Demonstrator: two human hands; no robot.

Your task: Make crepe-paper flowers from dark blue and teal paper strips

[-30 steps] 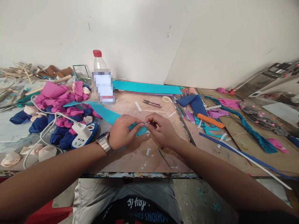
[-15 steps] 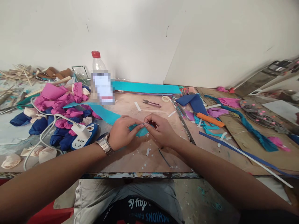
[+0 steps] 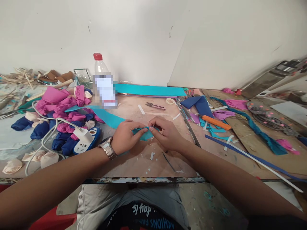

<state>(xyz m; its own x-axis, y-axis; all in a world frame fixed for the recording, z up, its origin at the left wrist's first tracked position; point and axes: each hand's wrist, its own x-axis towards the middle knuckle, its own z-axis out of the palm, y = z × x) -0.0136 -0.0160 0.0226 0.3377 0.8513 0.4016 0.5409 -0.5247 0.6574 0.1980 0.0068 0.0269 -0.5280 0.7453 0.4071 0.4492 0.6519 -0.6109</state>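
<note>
A long turquoise strip (image 3: 110,117), of crepe paper or cloth, runs from the pile on the left to between my hands. My left hand (image 3: 126,135) pinches it with thumb and forefinger, a metal watch on its wrist. Fingertip to fingertip with it, my right hand (image 3: 164,132) pinches the strip's gathered end. Part of the strip hangs below the fingers, and the pinched spot itself is mostly hidden. Beyond my hands lie small thread snips (image 3: 155,106) and a roll of tape (image 3: 170,101). Another flat turquoise strip (image 3: 148,89) lies along the wall.
Pink, navy and cream rolled flowers (image 3: 56,99) crowd the left, beside a blue-and-white power strip (image 3: 87,140) with a white cable. A red-capped bottle (image 3: 98,57) stands behind a blurred phone (image 3: 105,91). On the right are an orange-handled tool (image 3: 216,122), a white stick (image 3: 266,167) and cardboard (image 3: 259,134).
Both hands stay at nearly the same place, still pinching the turquoise strip. The fingertips have shifted only slightly, and the view has moved a touch.
</note>
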